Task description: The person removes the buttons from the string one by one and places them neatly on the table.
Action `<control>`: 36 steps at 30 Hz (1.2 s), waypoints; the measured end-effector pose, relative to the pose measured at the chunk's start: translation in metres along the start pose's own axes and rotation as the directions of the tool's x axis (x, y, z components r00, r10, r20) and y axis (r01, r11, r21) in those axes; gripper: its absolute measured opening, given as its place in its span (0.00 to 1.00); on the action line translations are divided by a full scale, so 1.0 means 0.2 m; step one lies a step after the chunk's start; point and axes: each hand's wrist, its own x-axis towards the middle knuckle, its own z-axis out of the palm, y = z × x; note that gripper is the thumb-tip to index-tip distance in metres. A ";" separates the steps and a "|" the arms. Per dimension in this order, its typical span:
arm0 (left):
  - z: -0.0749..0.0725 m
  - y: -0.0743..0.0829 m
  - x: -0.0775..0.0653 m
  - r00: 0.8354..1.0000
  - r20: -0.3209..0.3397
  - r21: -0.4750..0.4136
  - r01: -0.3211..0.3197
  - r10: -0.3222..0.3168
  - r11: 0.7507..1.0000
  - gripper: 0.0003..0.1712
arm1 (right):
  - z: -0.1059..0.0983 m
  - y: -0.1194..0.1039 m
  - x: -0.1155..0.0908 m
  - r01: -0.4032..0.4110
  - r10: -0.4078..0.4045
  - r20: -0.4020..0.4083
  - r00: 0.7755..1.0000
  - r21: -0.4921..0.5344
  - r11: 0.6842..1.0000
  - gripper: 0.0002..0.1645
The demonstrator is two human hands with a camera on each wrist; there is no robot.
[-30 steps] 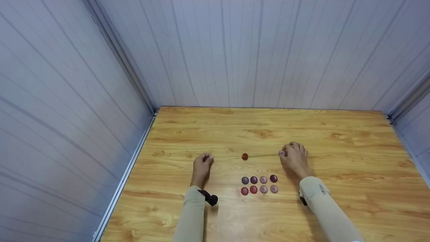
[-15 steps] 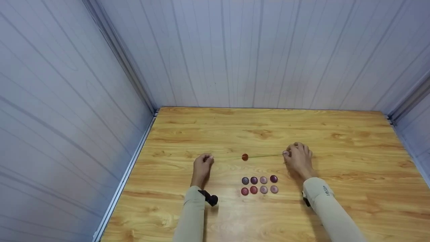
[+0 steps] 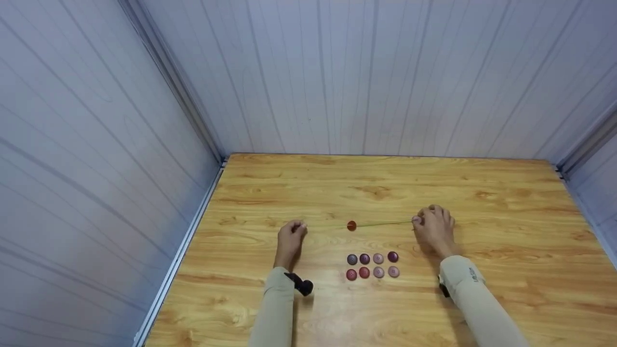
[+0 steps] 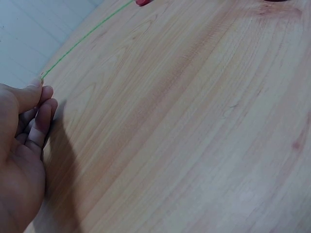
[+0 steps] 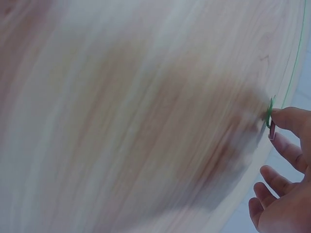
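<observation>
A thin green string (image 4: 87, 36) runs taut between the two hands. Thumb and forefinger of the left hand (image 3: 290, 243) pinch its left end above the table. At the other side, the right hand (image 3: 436, 231) pinches a small pinkish button (image 3: 416, 220) seen edge-on in the right wrist view, with green string looped at it; the other fingers are spread. Midway along the string sits a dark red button (image 3: 352, 225), the string crossing its face. Nearer the person, several buttons lie in two rows, among them a grey one (image 3: 352, 259) and a red one (image 3: 351, 274).
The wood-grain table (image 3: 270, 178) meets a pale panel wall (image 3: 347, 77) at the back and another wall (image 3: 87, 168) on the left. A black camera mount (image 3: 302, 285) juts from the left wrist, low over the table.
The right hand has moved to the right with its button, and more string shows between it and the dark red button. The left hand and the rows of buttons have stayed in place.
</observation>
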 end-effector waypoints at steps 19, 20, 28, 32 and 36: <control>0.00 -0.01 -0.01 1.000 0.003 -0.064 0.013 -0.013 0.998 0.08 | -0.03 0.06 -0.01 -0.046 0.046 -0.031 0.998 0.000 0.999 0.13; 0.00 -0.01 -0.01 1.000 0.003 -0.065 0.015 -0.014 0.998 0.08 | -0.03 0.07 -0.01 -0.046 0.046 -0.035 0.998 -0.002 0.999 0.13; 0.00 0.00 -0.01 1.000 0.009 -0.042 0.004 -0.003 0.999 0.09 | -0.05 0.09 -0.02 -0.046 0.046 -0.046 0.998 0.004 0.999 0.14; 0.00 0.00 0.00 1.000 0.010 -0.036 -0.003 0.004 0.999 0.09 | -0.06 0.10 -0.02 -0.061 0.061 -0.023 0.998 0.005 0.998 0.15; -0.01 0.00 0.00 1.000 0.008 -0.018 -0.021 0.021 1.000 0.09 | -0.07 0.11 -0.03 -0.073 0.073 -0.004 0.997 -0.001 0.997 0.17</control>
